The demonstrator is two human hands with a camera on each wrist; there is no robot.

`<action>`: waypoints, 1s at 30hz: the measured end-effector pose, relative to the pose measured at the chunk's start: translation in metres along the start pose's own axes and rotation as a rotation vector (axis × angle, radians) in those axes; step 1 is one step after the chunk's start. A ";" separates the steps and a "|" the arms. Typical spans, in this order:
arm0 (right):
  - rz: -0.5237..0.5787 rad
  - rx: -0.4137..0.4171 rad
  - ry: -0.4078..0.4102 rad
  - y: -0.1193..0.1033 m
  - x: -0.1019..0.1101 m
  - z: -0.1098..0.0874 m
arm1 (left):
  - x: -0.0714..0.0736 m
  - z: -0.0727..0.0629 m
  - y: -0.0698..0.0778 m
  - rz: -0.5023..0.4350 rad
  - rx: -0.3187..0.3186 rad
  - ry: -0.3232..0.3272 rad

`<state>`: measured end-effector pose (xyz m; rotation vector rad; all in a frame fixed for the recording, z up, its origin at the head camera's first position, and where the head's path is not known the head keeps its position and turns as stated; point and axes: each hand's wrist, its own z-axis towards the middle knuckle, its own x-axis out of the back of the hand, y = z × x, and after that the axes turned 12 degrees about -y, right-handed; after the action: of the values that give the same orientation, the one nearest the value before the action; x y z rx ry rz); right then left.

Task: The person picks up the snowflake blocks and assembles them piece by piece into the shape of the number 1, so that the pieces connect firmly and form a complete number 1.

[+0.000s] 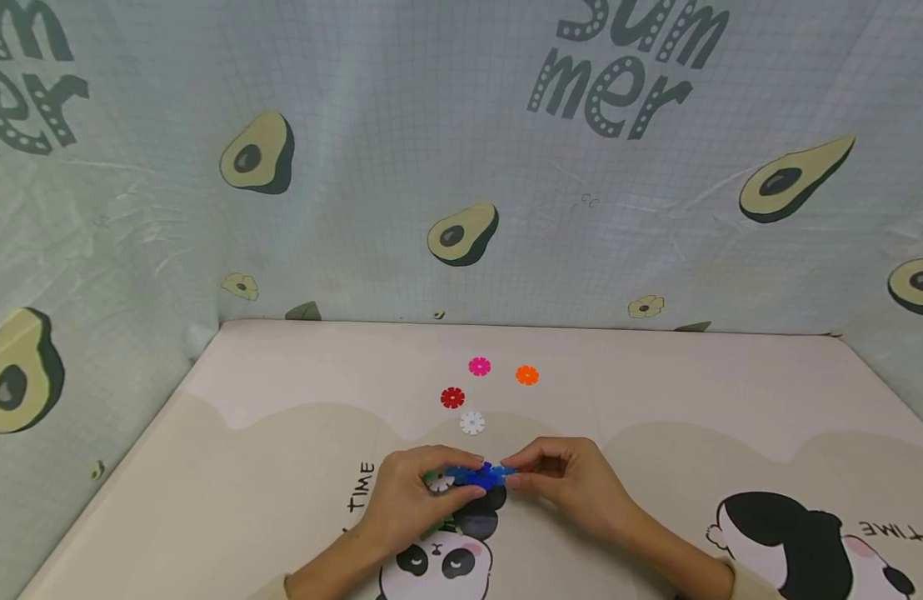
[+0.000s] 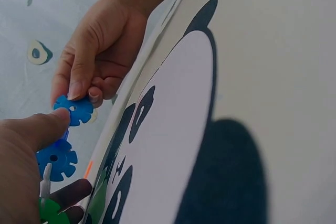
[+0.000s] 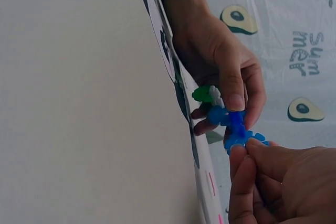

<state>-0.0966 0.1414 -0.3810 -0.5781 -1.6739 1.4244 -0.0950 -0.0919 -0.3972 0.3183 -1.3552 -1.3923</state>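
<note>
Both hands meet over a small chain of notched plastic discs near the table's front. My left hand (image 1: 424, 492) pinches the dark blue disc (image 1: 482, 477) between thumb and fingers. Joined to it are a lighter blue disc (image 2: 54, 158), a white disc (image 3: 216, 96) and a green disc (image 3: 201, 94), which hang by the left palm. From the other side my right hand (image 1: 574, 483) pinches another blue disc (image 2: 75, 110) by its edge, at the end of the chain. In the right wrist view this disc meets the dark blue one.
Beyond the hands lie four loose notched discs: a white disc (image 1: 472, 423), a red disc (image 1: 452, 397), a pink disc (image 1: 480, 367) and an orange disc (image 1: 527, 375). The table (image 1: 244, 483) has a printed cover, and a patterned curtain (image 1: 356, 167) hangs behind it.
</note>
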 end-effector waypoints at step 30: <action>-0.055 -0.008 -0.034 0.002 0.007 0.005 | 0.000 0.000 0.000 0.080 -0.167 0.052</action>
<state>-0.1053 0.1448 -0.3808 -0.5115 -1.7101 1.3957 -0.0950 -0.0924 -0.3972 0.1854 -1.1881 -1.4105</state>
